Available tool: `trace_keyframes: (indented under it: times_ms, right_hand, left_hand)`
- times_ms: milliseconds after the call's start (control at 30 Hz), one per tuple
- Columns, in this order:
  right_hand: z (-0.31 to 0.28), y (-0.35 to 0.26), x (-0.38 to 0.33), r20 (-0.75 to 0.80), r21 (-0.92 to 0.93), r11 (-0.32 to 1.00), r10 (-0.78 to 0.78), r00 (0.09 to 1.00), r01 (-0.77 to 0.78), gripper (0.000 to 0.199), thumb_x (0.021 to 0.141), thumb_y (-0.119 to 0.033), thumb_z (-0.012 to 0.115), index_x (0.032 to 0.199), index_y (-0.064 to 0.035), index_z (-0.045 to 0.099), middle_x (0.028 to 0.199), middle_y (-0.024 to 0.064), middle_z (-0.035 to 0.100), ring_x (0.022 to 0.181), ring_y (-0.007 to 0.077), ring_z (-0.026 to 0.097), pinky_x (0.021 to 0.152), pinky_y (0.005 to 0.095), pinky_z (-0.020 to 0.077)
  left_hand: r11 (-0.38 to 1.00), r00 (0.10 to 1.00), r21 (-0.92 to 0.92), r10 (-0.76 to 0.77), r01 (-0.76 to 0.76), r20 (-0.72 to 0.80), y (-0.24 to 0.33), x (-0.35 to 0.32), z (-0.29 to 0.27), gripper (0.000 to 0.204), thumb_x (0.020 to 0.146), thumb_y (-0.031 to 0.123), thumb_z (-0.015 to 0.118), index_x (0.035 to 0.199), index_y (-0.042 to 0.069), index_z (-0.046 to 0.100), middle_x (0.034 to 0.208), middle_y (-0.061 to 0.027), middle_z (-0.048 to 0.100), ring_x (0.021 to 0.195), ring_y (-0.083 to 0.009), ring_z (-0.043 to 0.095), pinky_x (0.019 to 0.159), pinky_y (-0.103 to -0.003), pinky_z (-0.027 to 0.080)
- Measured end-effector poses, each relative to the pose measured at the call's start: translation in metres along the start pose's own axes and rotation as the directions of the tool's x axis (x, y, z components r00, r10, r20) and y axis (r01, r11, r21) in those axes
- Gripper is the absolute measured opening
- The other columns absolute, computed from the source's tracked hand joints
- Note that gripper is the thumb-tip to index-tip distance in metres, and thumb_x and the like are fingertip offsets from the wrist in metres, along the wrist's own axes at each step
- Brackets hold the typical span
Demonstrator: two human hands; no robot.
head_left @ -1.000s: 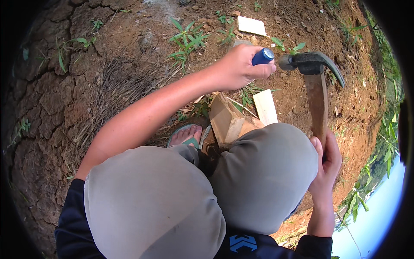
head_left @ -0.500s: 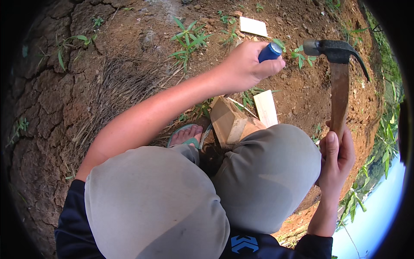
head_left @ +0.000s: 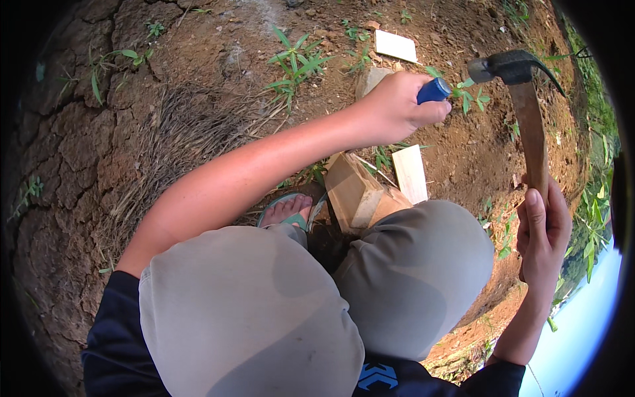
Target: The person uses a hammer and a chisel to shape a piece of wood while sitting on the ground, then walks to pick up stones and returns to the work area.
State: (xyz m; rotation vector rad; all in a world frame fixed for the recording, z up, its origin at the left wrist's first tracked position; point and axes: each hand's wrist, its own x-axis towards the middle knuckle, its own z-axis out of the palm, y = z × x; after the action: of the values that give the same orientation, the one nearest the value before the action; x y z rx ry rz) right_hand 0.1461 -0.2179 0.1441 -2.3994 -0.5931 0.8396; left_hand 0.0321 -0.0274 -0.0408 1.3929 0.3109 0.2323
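My left hand (head_left: 401,109) is closed around a blue handle (head_left: 433,91) with a flat end; the rest of that tool is hidden by the fist. My right hand (head_left: 544,225) grips the wooden shaft of a claw hammer (head_left: 529,119). The hammer is raised, its face turned toward the blue handle but apart from it. Below my left hand, between my knees, stands a wooden block (head_left: 354,192) with an angled face. A thin pale piece of wood (head_left: 410,173) lies against its right side.
Another pale flat wood piece (head_left: 395,46) lies on the soil farther off, and a paler chunk (head_left: 372,81) sits partly behind my left hand. Dry grass (head_left: 192,132) and small green plants (head_left: 296,66) grow around. My sandalled foot (head_left: 288,210) is beside the block.
My left hand with the blue handle has shifted slightly right and down. My right hand has moved right and a little up, tilting the hammer's head to the left.
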Motion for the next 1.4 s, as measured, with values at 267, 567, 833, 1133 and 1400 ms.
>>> trace_keyframes:
  times_ms: [267, 567, 833, 1133, 1400]
  right_hand:
    - [0.01, -0.001, 0.009, 0.087, -0.041, 0.998, -0.04, 0.995, 0.043, 0.037, 0.099, -0.032, 0.056, 0.119, -0.0003, 0.058, 0.067, -0.0056, 0.045, 0.052, 0.0007, 0.038, 0.045, 0.0186, 0.0268]
    - [0.02, 0.017, -0.018, -0.05, -0.129, 0.966, -0.233, 0.971, 0.225, 0.033, 0.101, -0.03, 0.052, 0.118, -0.0019, 0.055, 0.068, -0.0066, 0.043, 0.052, -0.0002, 0.033, 0.045, 0.0188, 0.023]
    - [0.028, 0.013, -0.034, 0.013, -0.141, 0.981, -0.133, 0.991, 0.134, 0.029, 0.101, -0.024, 0.053, 0.114, 0.0019, 0.057, 0.081, -0.0014, 0.048, 0.071, 0.0047, 0.042, 0.062, 0.02, 0.0341]
    - [0.034, 0.009, -0.037, 0.036, -0.152, 0.982, -0.107, 0.994, 0.111, 0.032, 0.101, -0.027, 0.051, 0.114, 0.002, 0.057, 0.081, 0.003, 0.055, 0.076, 0.0092, 0.047, 0.068, 0.0248, 0.0389]
    - [0.01, 0.009, -0.024, -0.114, 0.03, 0.998, -0.058, 0.992, 0.062, 0.032, 0.1, -0.027, 0.055, 0.12, -0.0025, 0.056, 0.065, -0.0071, 0.044, 0.045, -0.0022, 0.031, 0.039, 0.0164, 0.0195]
  left_hand:
    - [0.998, 0.998, -0.031, -0.059, 0.059, 0.002, -0.001, -0.002, -0.006, 0.033, 0.091, 0.03, 0.06, 0.072, 0.005, 0.049, 0.061, 0.0037, 0.044, 0.058, -0.0064, 0.041, 0.052, -0.028, 0.035]
    - [0.999, 0.999, -0.044, -0.025, 0.026, 0.024, -0.008, -0.007, -0.002, 0.032, 0.089, 0.032, 0.063, 0.078, 0.002, 0.056, 0.063, 0.0001, 0.048, 0.06, -0.0088, 0.044, 0.054, -0.029, 0.038]
    - [0.999, 0.993, -0.046, -0.002, 0.007, 0.114, 0.005, -0.022, -0.001, 0.033, 0.086, 0.031, 0.065, 0.08, -0.001, 0.058, 0.061, -0.0084, 0.054, 0.057, -0.0153, 0.049, 0.055, -0.033, 0.043]
    - [1.0, 0.991, -0.021, -0.018, 0.021, 0.129, -0.002, -0.028, -0.001, 0.034, 0.087, 0.033, 0.065, 0.078, 0.001, 0.056, 0.063, -0.0025, 0.05, 0.06, -0.0101, 0.045, 0.055, -0.03, 0.039]
    - [0.999, 0.998, -0.042, 0.036, -0.034, 0.057, -0.01, -0.014, 0.004, 0.035, 0.088, 0.034, 0.062, 0.077, 0.001, 0.056, 0.063, -0.0008, 0.052, 0.059, -0.0087, 0.046, 0.055, -0.03, 0.04]
